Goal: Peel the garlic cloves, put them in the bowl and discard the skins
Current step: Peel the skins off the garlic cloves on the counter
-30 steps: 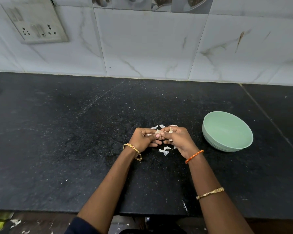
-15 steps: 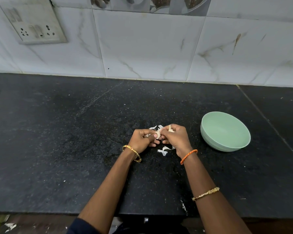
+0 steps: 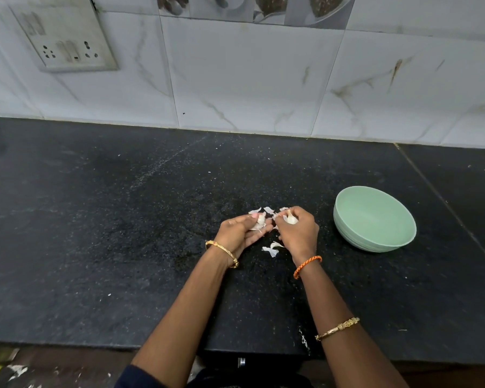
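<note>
We see both hands at frame centre, just apart. Left hand [image 3: 240, 233] half-curled, palm up, fingers cupping a garlic piece with loose skin [image 3: 259, 222]. Right hand [image 3: 298, 229] curled, pinching a garlic clove [image 3: 291, 219] at its fingertips. Skins [image 3: 272, 249] lie on the black surface [image 3: 123, 247] at 6 o'clock of the hands, more [image 3: 268, 210] at 12. Green bowl [image 3: 375, 242] sits at 3 o'clock, near the right hand; nothing visible inside. Tiled wall [image 3: 249, 79] behind, socket plate [image 3: 65, 37] at 11 o'clock.
</note>
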A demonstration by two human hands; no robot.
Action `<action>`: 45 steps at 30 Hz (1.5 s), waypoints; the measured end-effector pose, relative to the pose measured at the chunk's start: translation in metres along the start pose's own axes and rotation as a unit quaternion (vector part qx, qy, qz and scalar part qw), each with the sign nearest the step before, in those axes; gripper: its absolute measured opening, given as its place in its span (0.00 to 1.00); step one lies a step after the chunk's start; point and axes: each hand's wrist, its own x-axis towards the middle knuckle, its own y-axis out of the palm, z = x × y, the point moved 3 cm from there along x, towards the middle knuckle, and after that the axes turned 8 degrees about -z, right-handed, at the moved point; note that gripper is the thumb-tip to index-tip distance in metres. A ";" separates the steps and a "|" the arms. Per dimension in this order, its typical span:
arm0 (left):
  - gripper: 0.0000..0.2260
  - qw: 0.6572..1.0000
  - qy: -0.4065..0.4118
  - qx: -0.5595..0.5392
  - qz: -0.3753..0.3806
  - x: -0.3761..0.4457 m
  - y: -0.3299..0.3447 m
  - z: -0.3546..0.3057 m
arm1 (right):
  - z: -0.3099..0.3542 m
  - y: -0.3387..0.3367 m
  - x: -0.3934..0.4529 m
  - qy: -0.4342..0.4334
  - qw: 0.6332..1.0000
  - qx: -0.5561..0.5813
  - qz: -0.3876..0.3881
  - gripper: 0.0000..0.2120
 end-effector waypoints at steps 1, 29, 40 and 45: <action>0.07 1.000 -0.008 -0.001 0.005 0.000 -0.002 0.000 | -0.001 -0.002 0.001 0.000 1.000 0.000 -0.003 0.03; 0.09 0.951 0.172 0.246 -0.075 0.001 -0.005 -0.008 | 0.017 -0.002 -0.001 -0.011 0.977 -0.038 0.210 0.08; 0.06 0.918 0.199 0.331 -0.093 0.007 -0.011 0.001 | 0.014 0.010 -0.007 -0.015 0.965 -0.113 0.237 0.04; 0.06 0.967 0.126 0.209 -0.071 0.004 -0.008 -0.007 | 0.009 0.007 0.000 0.051 0.975 -0.008 0.218 0.11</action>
